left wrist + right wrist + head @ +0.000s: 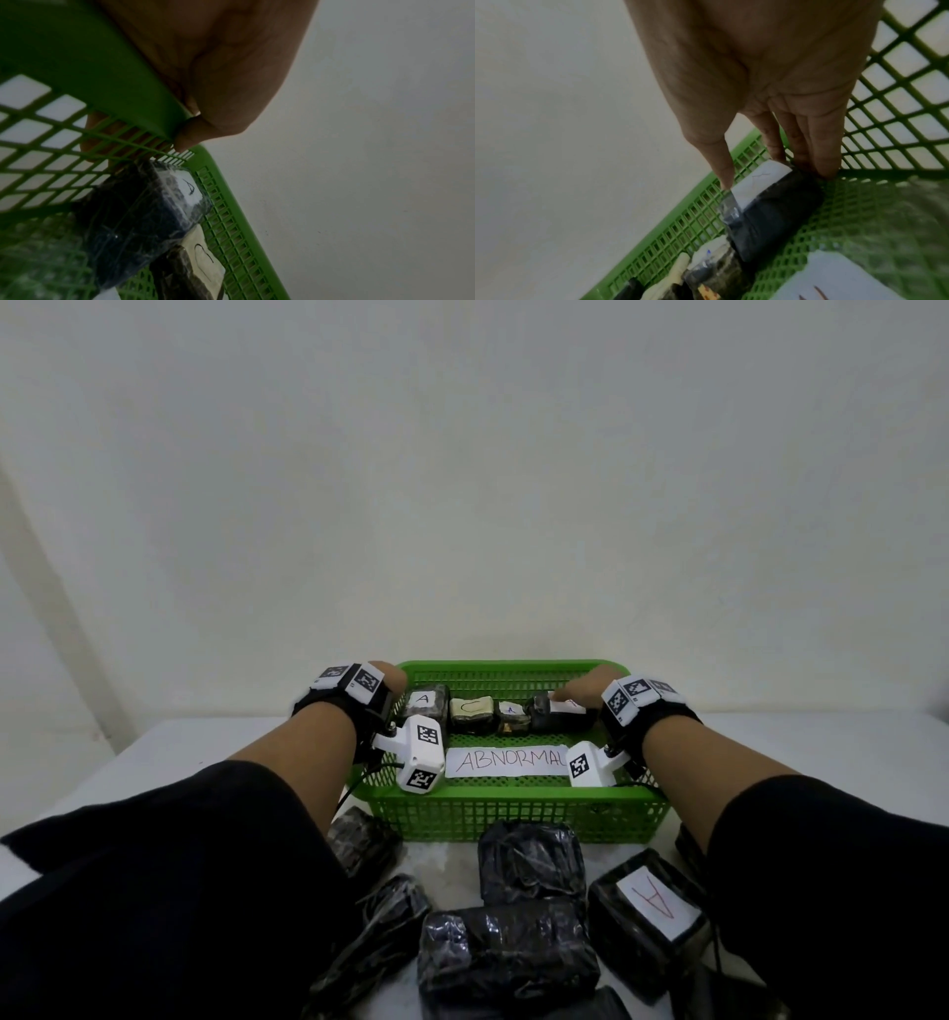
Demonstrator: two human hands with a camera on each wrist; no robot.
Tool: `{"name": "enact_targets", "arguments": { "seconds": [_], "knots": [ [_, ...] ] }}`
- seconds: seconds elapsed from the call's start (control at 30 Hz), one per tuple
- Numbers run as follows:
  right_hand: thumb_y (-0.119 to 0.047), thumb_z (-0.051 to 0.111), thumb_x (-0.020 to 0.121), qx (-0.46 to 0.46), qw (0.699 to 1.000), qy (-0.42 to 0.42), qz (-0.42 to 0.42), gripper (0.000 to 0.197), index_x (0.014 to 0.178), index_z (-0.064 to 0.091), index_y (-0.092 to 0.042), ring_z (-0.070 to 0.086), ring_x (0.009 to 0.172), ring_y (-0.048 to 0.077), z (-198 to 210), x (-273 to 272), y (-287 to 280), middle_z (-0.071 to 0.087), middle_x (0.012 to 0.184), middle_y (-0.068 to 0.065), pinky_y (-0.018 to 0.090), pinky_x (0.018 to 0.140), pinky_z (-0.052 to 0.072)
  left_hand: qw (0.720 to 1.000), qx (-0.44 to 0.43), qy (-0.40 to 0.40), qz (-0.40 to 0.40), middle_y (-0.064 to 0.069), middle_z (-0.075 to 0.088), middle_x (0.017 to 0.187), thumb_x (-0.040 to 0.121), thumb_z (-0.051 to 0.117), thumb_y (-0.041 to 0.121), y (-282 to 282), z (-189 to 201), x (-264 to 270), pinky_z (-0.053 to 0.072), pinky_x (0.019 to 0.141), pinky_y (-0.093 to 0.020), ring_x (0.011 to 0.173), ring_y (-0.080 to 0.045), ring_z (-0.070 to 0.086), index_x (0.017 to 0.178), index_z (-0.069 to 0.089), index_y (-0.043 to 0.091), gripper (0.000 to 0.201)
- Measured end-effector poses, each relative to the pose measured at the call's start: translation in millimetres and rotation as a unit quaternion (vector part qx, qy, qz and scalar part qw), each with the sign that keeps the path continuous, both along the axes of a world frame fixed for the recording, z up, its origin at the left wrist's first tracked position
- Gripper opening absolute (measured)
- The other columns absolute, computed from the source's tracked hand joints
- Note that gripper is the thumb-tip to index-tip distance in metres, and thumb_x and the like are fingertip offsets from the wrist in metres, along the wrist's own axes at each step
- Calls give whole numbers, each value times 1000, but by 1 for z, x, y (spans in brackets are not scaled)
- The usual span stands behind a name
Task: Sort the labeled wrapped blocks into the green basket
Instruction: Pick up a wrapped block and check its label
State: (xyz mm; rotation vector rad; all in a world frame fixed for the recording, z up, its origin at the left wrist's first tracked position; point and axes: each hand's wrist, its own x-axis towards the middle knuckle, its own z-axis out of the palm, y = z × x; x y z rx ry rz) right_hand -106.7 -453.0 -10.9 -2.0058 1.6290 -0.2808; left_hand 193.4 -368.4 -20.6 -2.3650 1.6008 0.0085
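Observation:
The green basket (513,801) stands in the middle of the table with a paper reading ABNORMAL (506,761) on its floor. Along its far wall lie an "A" block (425,702), a "C" block (471,711), a small block (513,715) and a black wrapped block (560,717) with a white label. My right hand (571,697) pinches that black block (777,219) end to end, thumb (725,174) on one end and fingers (826,162) on the other, as it rests on the basket floor. My left hand (390,683) grips the basket rim (102,67) at the far left corner, thumb inside and fingers outside the mesh.
In front of the basket lie several black wrapped blocks: one labelled "A" (652,906) at the right, unlabelled ones (529,860) (506,952) in the middle and two more (367,839) at the left. A plain wall stands close behind the basket.

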Motion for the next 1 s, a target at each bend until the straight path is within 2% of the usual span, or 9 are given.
{"name": "enact_targets", "arguments": {
  "seconds": [0.07, 0.13, 0.23, 0.33, 0.37, 0.43, 0.47, 0.53, 1.0],
  "knots": [
    [-39, 67, 100, -14, 1000, -5, 9, 53, 134, 62, 0, 60, 127, 35, 12, -4, 4, 62, 138, 17, 38, 98, 50, 999, -28, 37, 5, -14, 60, 140, 89, 72, 25, -20, -13, 23, 48, 107, -44, 126, -33, 59, 135, 59, 9, 51],
    [-36, 69, 99, -42, 999, -13, 16, 53, 131, 61, 4, 62, 120, 36, 26, -7, 9, 63, 134, 19, 35, 85, 49, 993, -56, 95, 39, -11, 60, 140, 94, 65, 31, -27, -12, 26, 47, 108, -43, 127, -31, 57, 136, 58, 10, 47],
    [-39, 71, 95, -96, 995, -23, 23, 52, 124, 66, 4, 66, 104, 31, 48, -10, 16, 70, 129, 18, 33, 80, 51, 979, -143, 129, 64, -4, 54, 82, 99, 56, 23, 19, 27, -32, 46, 81, -27, 97, -25, 54, 90, 59, 5, 20],
    [-44, 67, 98, -155, 986, -23, 49, 61, 137, 60, 1, 62, 127, 33, 72, -14, 33, 64, 140, 17, 38, 101, 50, 948, -249, 178, 91, -1, 44, 68, 97, 56, 21, 34, 58, -69, 34, 56, -28, 69, -23, 47, 67, 44, 12, 33],
    [-46, 66, 98, -174, 983, -24, 59, 65, 144, 55, -1, 57, 134, 32, 79, -16, 41, 60, 146, 15, 38, 105, 47, 938, -270, 195, 94, -2, 51, 73, 95, 57, 25, 41, 71, -80, 38, 58, -26, 67, -21, 50, 72, 51, 12, 28],
    [-50, 65, 97, -201, 976, -28, 83, 74, 154, 44, -6, 50, 143, 30, 92, -21, 57, 51, 156, 12, 39, 112, 42, 933, -283, 213, 63, -8, 66, 112, 97, 57, 33, 51, 89, -95, 49, 83, -29, 101, -26, 63, 111, 66, 7, 30],
    [-51, 65, 97, -210, 973, -25, 96, 77, 157, 41, -8, 47, 145, 29, 97, -23, 64, 48, 159, 10, 40, 115, 40, 938, -282, 200, 32, -9, 61, 136, 98, 57, 36, 57, 98, -103, 46, 99, -33, 125, -28, 57, 134, 59, 7, 46],
    [-56, 63, 97, -224, 967, -15, 118, 82, 160, 36, -11, 42, 149, 27, 105, -30, 83, 43, 163, 7, 41, 118, 37, 937, -292, 189, -22, -6, 43, 158, 100, 56, 43, 75, 115, -121, 36, 116, -37, 145, -26, 40, 153, 40, 11, 64],
    [-67, 58, 94, -252, 938, 6, 239, 95, 165, 23, -14, 3, 163, 27, 89, -59, 252, 14, 175, 7, 47, 131, 9, 957, -244, 122, -100, -11, 22, 168, 94, 50, 66, 216, 120, -157, 19, 126, -49, 157, -30, 14, 159, 30, 25, 80]
  ]
}}
